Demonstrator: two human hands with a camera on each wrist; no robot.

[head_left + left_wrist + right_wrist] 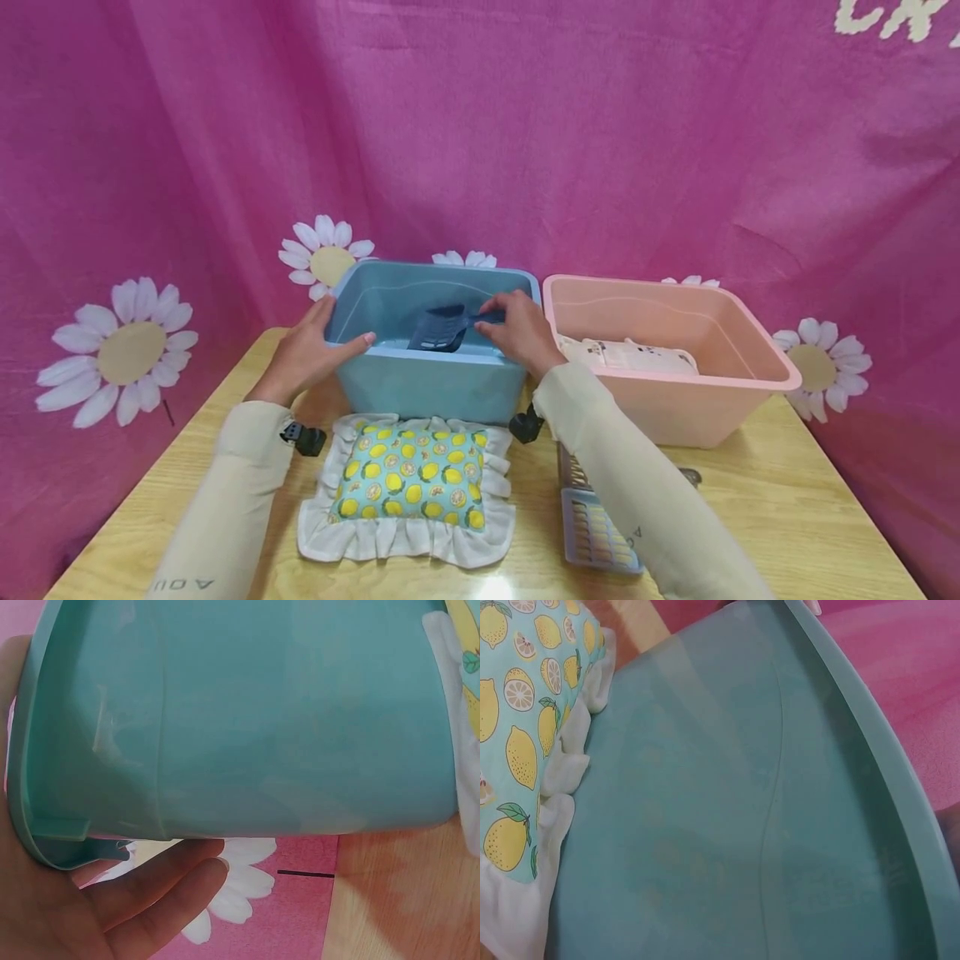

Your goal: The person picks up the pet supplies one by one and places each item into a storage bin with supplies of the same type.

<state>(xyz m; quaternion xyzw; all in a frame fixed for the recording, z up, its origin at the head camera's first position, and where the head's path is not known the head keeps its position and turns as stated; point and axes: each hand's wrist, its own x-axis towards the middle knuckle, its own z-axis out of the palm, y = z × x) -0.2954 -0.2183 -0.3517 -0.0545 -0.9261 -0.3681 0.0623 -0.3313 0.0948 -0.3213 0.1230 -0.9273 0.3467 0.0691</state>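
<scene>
My left hand [306,352] grips the front left corner of a blue plastic bin [431,385], its thumb lying over the front rim. In the left wrist view, the fingers [169,896] of that hand pass below the rim's lip along the outside wall. Inside the bin is a dark blue slotted litter scoop [438,332], tilted, its slotted end toward the left. Its handle is pinched between the thumb and fingers of my right hand [521,329], which reaches over the front rim. The right wrist view shows mostly the bin's outer front wall [690,802].
A lemon-print cushion [412,475] with white ruffles lies before the blue bin. To the right stands a pink bin [667,408] holding a cream printed cloth item [637,357]. A slotted bluish tray [600,554] sits partly under my right forearm. Behind hangs a magenta curtain [600,167].
</scene>
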